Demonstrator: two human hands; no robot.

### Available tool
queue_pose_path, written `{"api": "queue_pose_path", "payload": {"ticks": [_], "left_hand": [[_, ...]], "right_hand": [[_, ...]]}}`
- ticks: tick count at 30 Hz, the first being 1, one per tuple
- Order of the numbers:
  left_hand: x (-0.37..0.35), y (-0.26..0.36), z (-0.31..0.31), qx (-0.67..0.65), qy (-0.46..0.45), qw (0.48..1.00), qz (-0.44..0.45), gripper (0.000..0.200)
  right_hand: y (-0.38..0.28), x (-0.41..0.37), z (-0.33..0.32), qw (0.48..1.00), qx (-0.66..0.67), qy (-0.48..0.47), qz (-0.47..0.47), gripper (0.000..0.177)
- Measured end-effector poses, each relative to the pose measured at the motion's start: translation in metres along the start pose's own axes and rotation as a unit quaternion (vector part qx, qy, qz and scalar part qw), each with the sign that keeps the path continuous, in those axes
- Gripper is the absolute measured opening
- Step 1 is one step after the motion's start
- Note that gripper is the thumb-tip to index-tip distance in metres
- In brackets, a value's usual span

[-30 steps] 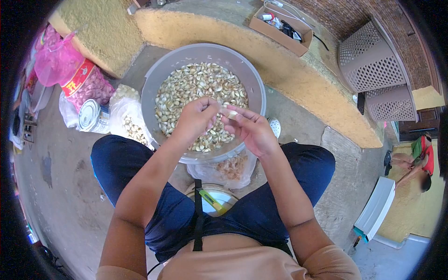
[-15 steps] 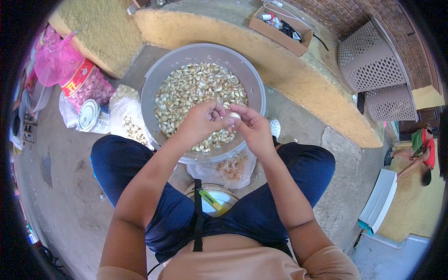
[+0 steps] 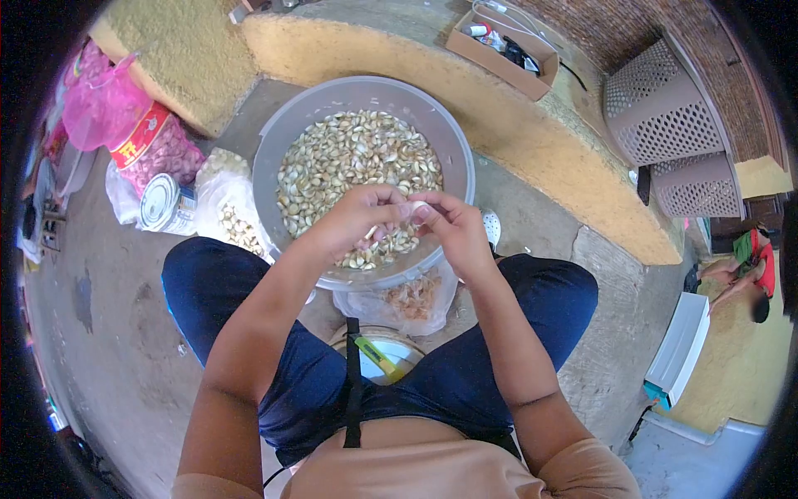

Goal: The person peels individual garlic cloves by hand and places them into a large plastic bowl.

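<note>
Over the near side of a big grey basin (image 3: 264, 166), my two hands meet fingertip to fingertip. The basin holds a mass of garlic cloves (image 3: 357, 154), many with skin on, apparently in water. A pale garlic clove (image 3: 419, 206) is pinched between the fingers of my right hand (image 3: 459, 237). My left hand (image 3: 357, 218) is closed, its thumb and index finger pressed against the same clove. Fingers cover most of the clove. Below the basin, a clear plastic bag (image 3: 440, 312) holds brownish papery skins. A white bag (image 3: 218, 195) of pale cloves lies to the left.
A pink mesh sack (image 3: 166, 150) and a tin can (image 3: 165, 204) stand at left. Between my legs, a yellow-green cutter (image 3: 378, 359) lies on a round lid. A low yellow ledge (image 3: 515, 141) carries a cardboard box (image 3: 499, 54). Far right, a person (image 3: 752, 266) bends by a white container (image 3: 677, 349).
My fingers have shifted slightly around the clove, with my left hand a little lower. The person at far right has moved their head and arms slightly.
</note>
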State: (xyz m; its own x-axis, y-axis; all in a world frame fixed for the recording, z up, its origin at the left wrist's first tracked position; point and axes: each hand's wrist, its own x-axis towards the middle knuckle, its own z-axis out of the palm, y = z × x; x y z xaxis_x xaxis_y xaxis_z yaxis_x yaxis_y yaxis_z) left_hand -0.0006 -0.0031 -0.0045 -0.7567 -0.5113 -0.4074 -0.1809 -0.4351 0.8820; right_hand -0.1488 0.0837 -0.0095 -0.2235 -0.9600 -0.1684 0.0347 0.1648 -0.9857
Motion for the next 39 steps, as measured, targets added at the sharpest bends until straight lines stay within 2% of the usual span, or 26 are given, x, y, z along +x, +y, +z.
{"api": "queue_pose_path", "payload": {"ticks": [2, 5, 8, 11, 14, 17, 20, 22, 24, 27, 30, 33, 36, 39], "left_hand": [[0.003, -0.005, -0.005, -0.026, -0.005, 1.0, -0.001, 0.014], [0.003, -0.007, -0.01, -0.04, -0.006, 0.999, -0.012, 0.014], [0.0, -0.002, -0.001, 0.031, 0.056, 0.998, -0.008, 0.012], [-0.001, -0.003, 0.007, 0.07, 0.072, 0.995, 0.017, 0.013], [0.004, -0.014, 0.01, 0.087, 0.078, 0.988, 0.101, 0.018], [0.007, -0.017, 0.009, 0.12, 0.072, 0.987, 0.079, 0.017], [0.019, -0.049, 0.011, 0.256, 0.051, 0.95, 0.171, 0.015], [0.014, -0.053, 0.028, 0.353, -0.01, 0.928, 0.119, 0.015], [0.016, -0.078, 0.048, 0.42, -0.083, 0.895, 0.122, 0.017], [0.011, -0.101, 0.07, 0.439, -0.134, 0.88, 0.12, 0.017], [0.02, -0.131, 0.07, 0.423, -0.11, 0.896, 0.074, 0.017], [0.019, -0.136, 0.062, 0.496, -0.107, 0.861, 0.015, 0.02], [0.034, -0.187, 0.049, 0.499, -0.104, 0.851, 0.126, 0.024], [0.029, -0.165, 0.051, 0.475, -0.13, 0.864, 0.106, 0.023]], "right_hand": [[0.001, 0.002, 0.001, 0.99, 0.12, 0.046, 0.051, 0.02], [0.009, 0.012, -0.015, 0.961, 0.262, 0.058, 0.075, 0.021], [0.005, 0.009, -0.016, 0.951, 0.289, 0.052, 0.097, 0.024], [0.005, 0.006, -0.013, 0.965, 0.24, 0.035, 0.101, 0.025], [0.004, 0.004, -0.012, 0.973, 0.211, 0.019, 0.092, 0.025], [-0.001, 0.003, -0.011, 0.971, 0.211, 0.027, 0.109, 0.023], [0.004, 0.006, -0.018, 0.98, 0.174, 0.046, 0.086, 0.023], [0.001, 0.006, -0.02, 0.982, 0.163, 0.052, 0.077, 0.023], [0.001, 0.007, -0.018, 0.985, 0.143, 0.054, 0.075, 0.022], [0.008, 0.007, -0.015, 0.992, 0.093, 0.04, 0.076, 0.022], [0.027, 0.013, -0.014, 0.996, 0.046, 0.022, 0.079, 0.022], [0.058, 0.026, -0.015, 0.993, 0.023, 0.027, 0.114, 0.021], [0.118, 0.04, -0.026, 0.982, 0.015, 0.039, 0.182, 0.017], [0.177, 0.045, -0.033, 0.961, 0.001, 0.076, 0.267, 0.011]]}}
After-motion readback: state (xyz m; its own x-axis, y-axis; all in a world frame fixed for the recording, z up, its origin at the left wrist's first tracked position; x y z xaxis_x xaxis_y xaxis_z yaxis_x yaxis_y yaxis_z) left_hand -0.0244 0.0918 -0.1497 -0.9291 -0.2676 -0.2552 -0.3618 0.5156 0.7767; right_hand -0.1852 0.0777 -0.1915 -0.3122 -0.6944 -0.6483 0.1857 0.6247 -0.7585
